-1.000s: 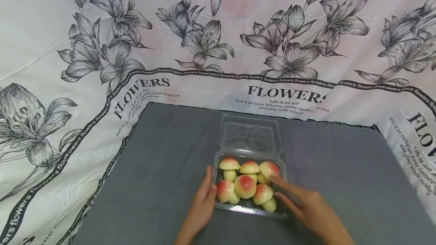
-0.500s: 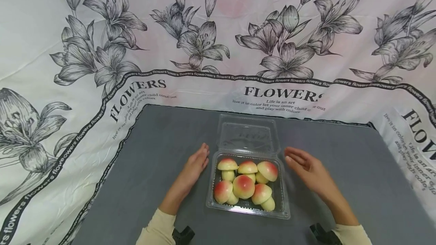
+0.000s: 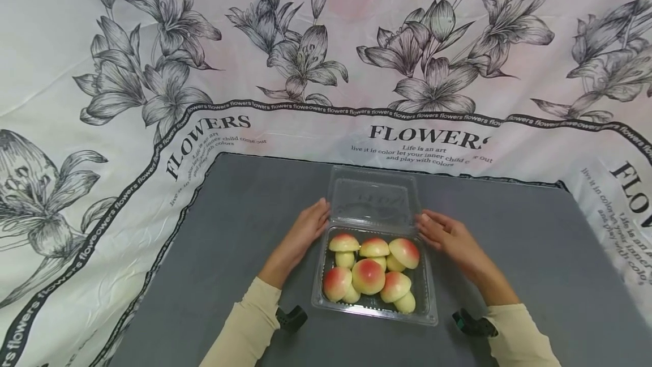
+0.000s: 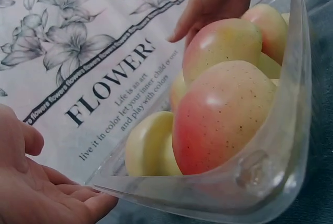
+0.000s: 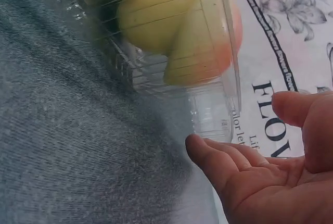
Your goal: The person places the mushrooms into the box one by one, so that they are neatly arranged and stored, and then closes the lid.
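A clear plastic clamshell container point(image 3: 376, 315) stands on the table with its lid point(image 3: 374, 191) folded back. Several mushroom-shaped pieces point(image 3: 368, 276), cream with red-blushed caps, fill its base. The left hand point(image 3: 305, 228) is at the left side by the hinge, its fingertips right at the lid's edge. In the left wrist view the left hand point(image 4: 52, 193) has its thumb apart and its fingers overlapping the container's corner. On the opposite side is the right hand point(image 3: 450, 239), fingertips at the lid's lower right corner. The right wrist view shows that hand point(image 5: 265, 182) with extended fingers and nothing in its palm.
A grey tabletop point(image 3: 239, 220) extends around the container. Behind and beside it hangs a white cloth point(image 3: 305, 135) printed with lilies and lettering. Dark straps or devices point(image 3: 291, 319) are worn at both wrists, below beige sleeves point(image 3: 249, 321).
The hands have left the container's sides near the mushroom-shaped pieces, moved apart and farther forward, and now come in at the lid's lower edges. The container and its contents look unchanged.
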Available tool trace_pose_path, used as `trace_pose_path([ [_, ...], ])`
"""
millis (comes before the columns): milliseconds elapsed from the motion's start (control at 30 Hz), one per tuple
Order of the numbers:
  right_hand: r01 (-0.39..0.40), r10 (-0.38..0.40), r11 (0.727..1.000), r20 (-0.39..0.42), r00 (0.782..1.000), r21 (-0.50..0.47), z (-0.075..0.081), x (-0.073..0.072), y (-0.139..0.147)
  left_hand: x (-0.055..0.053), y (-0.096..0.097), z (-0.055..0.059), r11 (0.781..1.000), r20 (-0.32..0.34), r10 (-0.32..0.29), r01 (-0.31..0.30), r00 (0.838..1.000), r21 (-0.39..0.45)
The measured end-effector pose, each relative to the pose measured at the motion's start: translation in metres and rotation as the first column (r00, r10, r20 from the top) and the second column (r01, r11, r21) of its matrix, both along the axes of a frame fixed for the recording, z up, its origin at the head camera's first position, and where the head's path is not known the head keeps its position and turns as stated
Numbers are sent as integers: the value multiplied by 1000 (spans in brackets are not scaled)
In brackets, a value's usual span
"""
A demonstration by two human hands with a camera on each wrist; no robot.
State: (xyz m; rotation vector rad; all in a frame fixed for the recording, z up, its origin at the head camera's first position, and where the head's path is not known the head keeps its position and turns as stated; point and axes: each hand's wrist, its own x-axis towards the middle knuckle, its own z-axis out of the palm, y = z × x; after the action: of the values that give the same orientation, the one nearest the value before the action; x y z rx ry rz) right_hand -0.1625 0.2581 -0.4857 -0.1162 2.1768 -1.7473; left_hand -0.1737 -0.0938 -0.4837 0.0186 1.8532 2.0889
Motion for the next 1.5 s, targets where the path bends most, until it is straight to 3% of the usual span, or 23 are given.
trace_pose_path([
  [200,13,-15,999,-49,999,-30,13,-1,3,-1,0,11,999,-74,38,-39,997,-13],
  [400,5,-11,999,-128,992,-46,31,4,3,4,-7,26,997,-178,67,-74,982,-31],
  [667,-7,-1,1000,-276,961,-28,52,21,2,13,-12,42,996,-283,86,-93,955,-12],
  [1000,-2,-20,999,-416,909,-53,65,43,2,29,-20,60,985,-418,140,-168,897,-31],
  [1333,-10,-31,997,-494,869,-79,75,70,2,51,-27,67,981,-484,141,-190,863,-52],
  [1500,14,-29,999,-498,866,-34,76,86,4,66,-30,68,971,-486,132,-211,864,-112],
])
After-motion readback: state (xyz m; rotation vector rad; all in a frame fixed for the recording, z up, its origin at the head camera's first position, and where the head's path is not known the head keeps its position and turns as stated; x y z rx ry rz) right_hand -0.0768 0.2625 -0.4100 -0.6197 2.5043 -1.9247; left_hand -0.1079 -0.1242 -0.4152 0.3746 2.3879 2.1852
